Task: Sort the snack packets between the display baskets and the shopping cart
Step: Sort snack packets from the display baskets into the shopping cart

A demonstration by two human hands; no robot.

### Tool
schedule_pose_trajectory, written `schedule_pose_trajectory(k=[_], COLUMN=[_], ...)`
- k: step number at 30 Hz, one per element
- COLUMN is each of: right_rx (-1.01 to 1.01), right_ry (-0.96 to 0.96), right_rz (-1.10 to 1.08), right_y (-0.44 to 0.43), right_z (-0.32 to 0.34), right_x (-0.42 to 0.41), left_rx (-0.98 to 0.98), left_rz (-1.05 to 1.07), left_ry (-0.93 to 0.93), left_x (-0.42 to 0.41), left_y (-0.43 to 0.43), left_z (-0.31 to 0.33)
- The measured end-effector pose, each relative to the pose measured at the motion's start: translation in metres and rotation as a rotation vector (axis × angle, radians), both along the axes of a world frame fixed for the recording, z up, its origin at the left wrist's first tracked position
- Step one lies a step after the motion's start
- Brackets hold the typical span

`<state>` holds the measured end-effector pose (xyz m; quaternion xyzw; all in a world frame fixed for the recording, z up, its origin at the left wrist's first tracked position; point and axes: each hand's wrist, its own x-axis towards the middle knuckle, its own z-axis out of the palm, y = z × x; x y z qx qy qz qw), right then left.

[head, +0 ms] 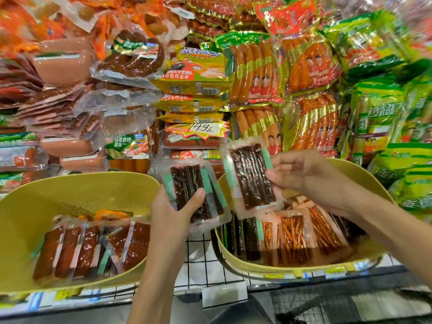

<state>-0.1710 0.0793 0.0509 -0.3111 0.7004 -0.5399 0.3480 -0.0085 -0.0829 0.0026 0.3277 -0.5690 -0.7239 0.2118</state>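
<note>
- Left hand (170, 206): centre of the frame, raised over the gap between the two baskets. It grips a stack (184, 183) of dark packets, thumb across the front and fingers behind. It probably serves as a collecting hand, which leaves the other hand to do the picking.
- Right hand (304, 174): right of centre, over the right basket (350, 169). It pinches one dark packet (250, 174) by its right edge, thumb in front. The packet is tilted, face to the camera, just beside the stack and apart from it; it looks ready to join the stack.
- Right basket, contents: orange packets (297, 237) lie flat and overlapping, with dark ones standing on edge at the left wall. The mix suggests sorting here is unfinished.
- Left basket (93, 177): lower left. Red packets (88, 249) lean in a row along its near side, and the far half is bare.
- Shelf (201, 251): a wire grid shows in the narrow strip between the baskets, so nothing should be put down there.
- Sausage packs (252, 71): these are piled close behind both rims, with a price tag (205, 128) among them. Backward reach is tight, so lifts should go up and toward the person.
- Cart (327, 302): dark mesh at lower right, probably the cart, partly blurred. The path down to it from the hands looks open.
</note>
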Motion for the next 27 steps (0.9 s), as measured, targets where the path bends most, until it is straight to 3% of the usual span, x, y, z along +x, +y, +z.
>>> schedule_pose_trajectory(k=[3, 7, 11, 15, 17, 19, 22, 24, 27], right_rx=[0.018, 0.000, 0.015, 0.095, 0.097, 0.265, 0.740, 0.822, 0.836], right_ry=[-0.031, -0.073, -0.176, 0.162, 0.151, 0.212, 0.354, 0.342, 0.250], right_rz=[-0.036, -0.043, -0.018, -0.084, -0.150, -0.137, 0.145, 0.272, 0.248], right_y=[-0.020, -0.037, -0.043, -0.047, -0.042, -0.035, -0.029, -0.033, -0.039], right_z=[-0.002, -0.008, -0.016, -0.027, -0.035, -0.046, -0.071, -0.086, -0.098], right_x=[0.018, 0.037, 0.042, 0.044, 0.035, 0.022, 0.017, 0.023, 0.029], left_rx=[0.075, -0.099, 0.065, 0.063, 0.077, 0.085, 0.102, 0.090, 0.079], left_rz=[-0.032, -0.050, -0.118, -0.118, -0.077, -0.037, -0.023, -0.017, -0.014], left_ry=[0.047, -0.040, 0.033, 0.033, 0.031, 0.040, 0.043, 0.035, 0.055], left_x=[-0.005, -0.003, -0.001, -0.001, 0.001, 0.005, 0.011, 0.012, 0.013], left_y=[0.007, 0.009, 0.009, 0.014, 0.011, 0.004, -0.005, -0.007, -0.006], left_z=[0.002, 0.001, -0.004, -0.003, -0.003, -0.003, -0.003, -0.002, -0.002])
